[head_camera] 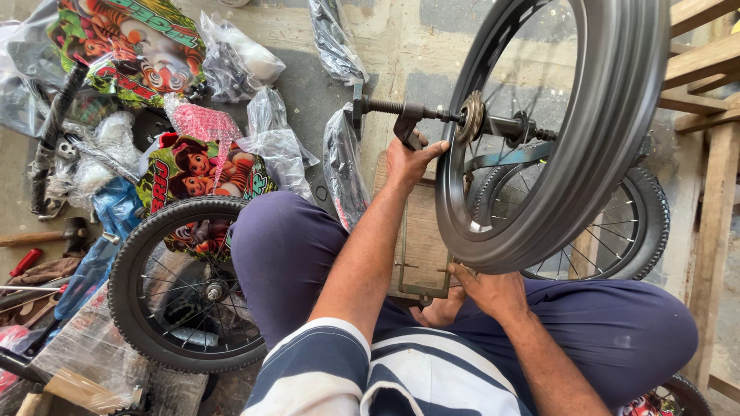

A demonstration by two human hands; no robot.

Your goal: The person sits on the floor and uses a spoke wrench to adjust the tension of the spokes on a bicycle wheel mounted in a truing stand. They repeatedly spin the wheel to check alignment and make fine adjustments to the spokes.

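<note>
Bicycle assembly workshop, floor-level work spot. Bare stained concrete floor (401, 46) serves as bench. Small black spoked wheel with knobby tyre (181, 285) lies flat on it; second spoked wheel (617, 231) stands behind bare black rim (570, 154). Clear plastic bags of dark bike parts (270, 131) scattered about, bright cartoon-printed frame panels (200, 173) among them. Wooden-handled hammer (46, 233) and red-handled tool (25, 263) at left edge. Rough unpainted timber frame (709, 69) at right.
</note>
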